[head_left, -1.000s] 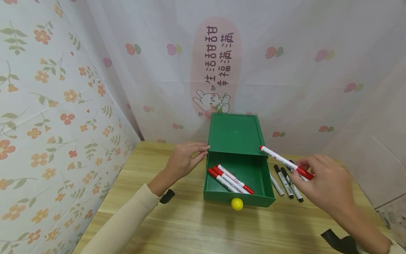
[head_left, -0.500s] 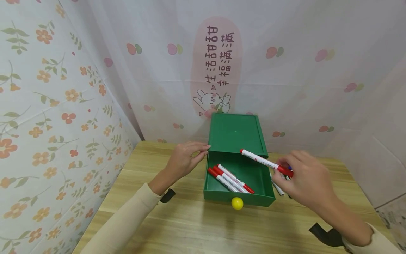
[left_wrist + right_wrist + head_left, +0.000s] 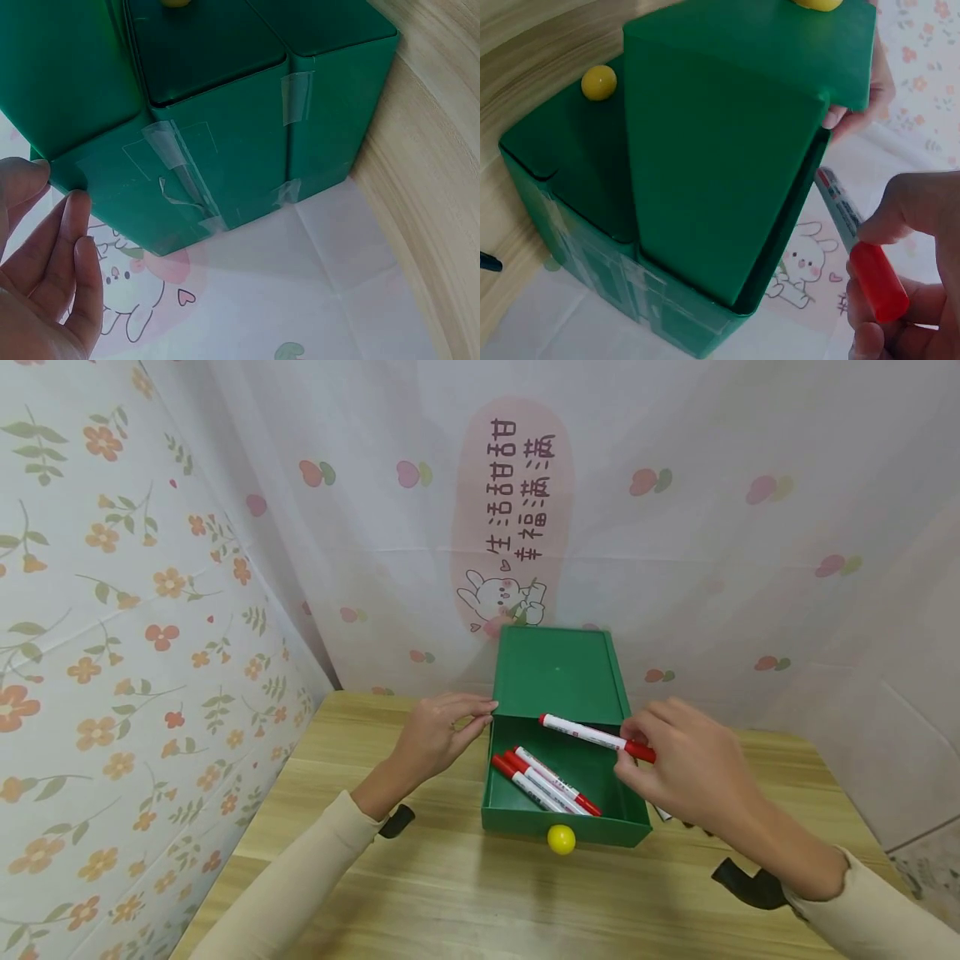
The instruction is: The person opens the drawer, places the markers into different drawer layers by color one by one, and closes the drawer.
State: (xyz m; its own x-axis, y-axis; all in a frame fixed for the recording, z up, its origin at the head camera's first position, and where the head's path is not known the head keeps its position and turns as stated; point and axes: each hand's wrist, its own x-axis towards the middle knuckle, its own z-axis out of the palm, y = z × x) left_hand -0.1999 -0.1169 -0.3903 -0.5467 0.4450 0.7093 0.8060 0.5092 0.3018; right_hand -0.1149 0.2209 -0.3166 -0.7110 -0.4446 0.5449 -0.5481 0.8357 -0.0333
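My left hand (image 3: 438,739) pinches the front left corner of a green drawer box (image 3: 557,670) between thumb and fingertips. The box's top drawer (image 3: 517,822) is pulled out and has a yellow round knob (image 3: 561,840). Three white markers with red caps (image 3: 536,783) lie slanted inside it. Over the drawer's right side, my right hand (image 3: 678,764) grips another white-and-red marker (image 3: 581,732) near its red end. This marker is held above the drawer, pointing left. In the right wrist view its red end (image 3: 879,281) sits between thumb and fingers.
Part of a marker (image 3: 663,814) shows on the wooden table (image 3: 420,893) right of the box, mostly hidden by my right hand. Clear tape (image 3: 165,142) joins the stacked drawer units. A printed cloth (image 3: 375,527) hangs directly behind, and a floral one (image 3: 135,652) at left.
My right hand has moved left with the marker, from beside the box to over the drawer, now covering the loose markers on the table. The left hand has stayed at the corner.
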